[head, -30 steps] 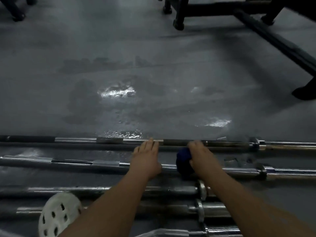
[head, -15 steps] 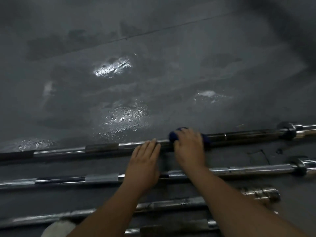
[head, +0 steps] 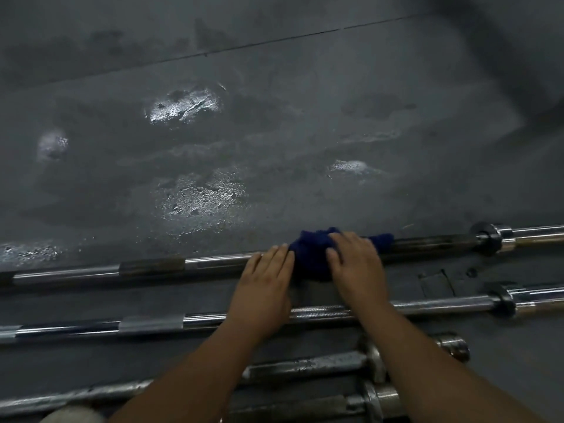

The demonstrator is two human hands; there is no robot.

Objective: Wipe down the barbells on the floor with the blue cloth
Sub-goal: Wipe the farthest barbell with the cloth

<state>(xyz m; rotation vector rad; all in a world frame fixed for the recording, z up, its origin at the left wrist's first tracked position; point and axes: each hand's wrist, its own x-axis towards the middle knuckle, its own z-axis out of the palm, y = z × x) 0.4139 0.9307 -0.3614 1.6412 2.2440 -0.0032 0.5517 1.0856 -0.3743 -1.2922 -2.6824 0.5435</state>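
Several steel barbells lie side by side on the dark floor. On the farthest barbell [head: 152, 265] sits a bunched blue cloth [head: 308, 257]. My right hand [head: 357, 264] lies over the cloth, fingers curved round it and the bar, with cloth sticking out on both sides. Just left of the cloth, my left hand [head: 262, 288] rests flat, its straight fingertips on the same bar. Both forearms cross the second barbell [head: 152, 323] and the two nearer ones [head: 305, 366].
The far bar's collar and sleeve [head: 488, 238] lie to the right of my hands. Wet shiny patches [head: 198, 199] mark the floor beyond the bars. A pale round object [head: 73, 415] peeks in at the bottom left edge.
My right hand lifted the cloth from the second barbell onto the farthest one and now covers it there. The view tilted down and closer. My left hand stayed near the far bar.
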